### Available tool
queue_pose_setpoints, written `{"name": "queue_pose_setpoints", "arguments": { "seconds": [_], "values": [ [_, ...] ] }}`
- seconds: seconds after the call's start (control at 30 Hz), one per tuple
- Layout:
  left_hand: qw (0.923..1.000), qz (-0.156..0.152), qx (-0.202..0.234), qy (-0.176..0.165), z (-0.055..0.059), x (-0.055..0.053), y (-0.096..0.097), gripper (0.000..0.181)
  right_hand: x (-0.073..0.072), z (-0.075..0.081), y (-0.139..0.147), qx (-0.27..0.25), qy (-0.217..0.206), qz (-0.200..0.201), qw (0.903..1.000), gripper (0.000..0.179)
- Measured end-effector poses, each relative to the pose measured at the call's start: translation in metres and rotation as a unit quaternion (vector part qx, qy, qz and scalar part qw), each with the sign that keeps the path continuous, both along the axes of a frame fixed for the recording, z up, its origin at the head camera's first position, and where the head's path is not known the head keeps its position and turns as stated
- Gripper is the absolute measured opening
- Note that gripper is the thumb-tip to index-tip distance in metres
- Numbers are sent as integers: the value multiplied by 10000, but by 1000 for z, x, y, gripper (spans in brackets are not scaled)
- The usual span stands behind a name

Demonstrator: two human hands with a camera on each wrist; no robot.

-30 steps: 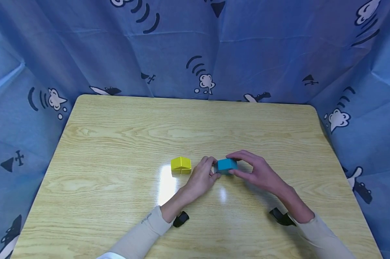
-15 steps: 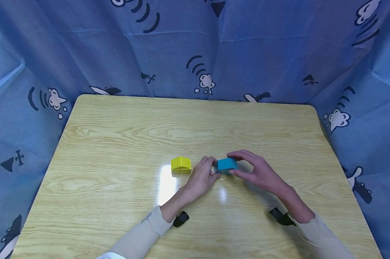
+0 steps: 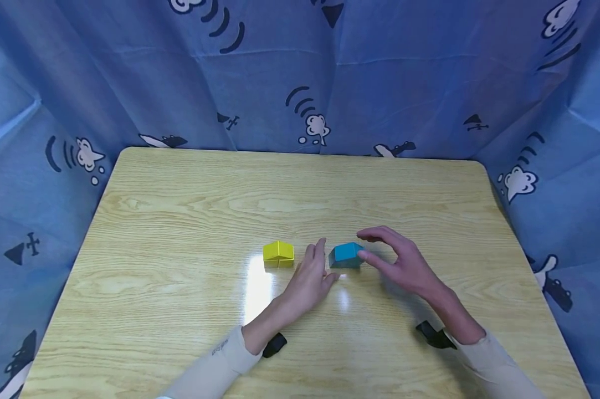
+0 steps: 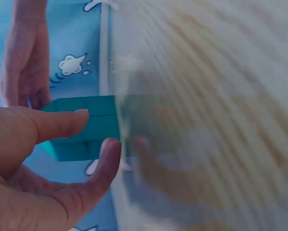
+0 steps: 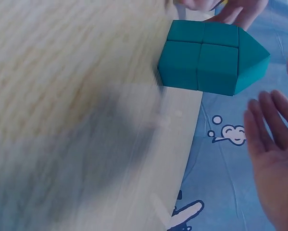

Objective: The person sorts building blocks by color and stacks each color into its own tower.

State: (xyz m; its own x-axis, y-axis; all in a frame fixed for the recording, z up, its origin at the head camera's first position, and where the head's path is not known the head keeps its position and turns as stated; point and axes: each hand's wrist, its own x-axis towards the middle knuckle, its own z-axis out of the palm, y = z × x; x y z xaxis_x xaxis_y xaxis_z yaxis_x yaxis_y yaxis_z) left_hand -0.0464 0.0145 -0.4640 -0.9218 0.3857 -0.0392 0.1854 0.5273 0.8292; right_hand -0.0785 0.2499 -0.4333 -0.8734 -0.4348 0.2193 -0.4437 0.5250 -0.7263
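Note:
A teal house-shaped stack of blocks [image 3: 346, 255] stands on the table between both hands. Seams across its faces and a pointed top show in the right wrist view, where the same teal blocks [image 5: 199, 62] fill the upper middle. Just left of the stack is my left hand [image 3: 307, 282], thumb and fingers spread apart; in the left wrist view its fingertips overlap the teal side [image 4: 100, 127]. My right hand [image 3: 404, 266] hovers at the stack's right with fingers parted and nothing gripped; a gap shows between that hand [image 5: 278, 144] and the blocks in the right wrist view.
A smaller-looking yellow house-shaped stack of blocks [image 3: 278, 255] stands left of my left hand. The wooden table [image 3: 180, 221] has rounded far corners, and a blue patterned curtain [image 3: 260, 83] surrounds it at the back and sides. Black straps [image 3: 275, 344] hang at the wrists.
Both hands have let go of the teal blocks. The left fingers have straightened and spread; the right hand has opened and moved slightly off to the right. The stacks stay where they were.

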Motion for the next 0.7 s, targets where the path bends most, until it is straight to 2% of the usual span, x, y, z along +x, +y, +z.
{"name": "queue_pose_setpoints", "arguments": {
  "seconds": [0.13, 0.27, 0.43, 0.57, 0.7],
  "values": [
    [9993, 5, -272, 243, 11, 9, -4, 74, 1, 0, 1, -508, 298, -356, 9976, 37],
    [9967, 70, -443, 678, 24, 15, -9, 71, 0, 5, 0, -1233, 264, -624, 9901, 27],
    [9920, 237, -113, 1235, 40, 18, -15, 55, -2, 5, 2, -1846, 264, -868, 9786, 19],
    [9800, 445, 431, 1892, 46, 14, -22, 30, -4, 2, 3, -2064, 546, -1006, 9717, 20],
    [9638, 696, 753, 2459, 48, 6, -34, 6, -5, 14, -5, -1941, 1067, -1097, 9690, 17]
  ]
}}
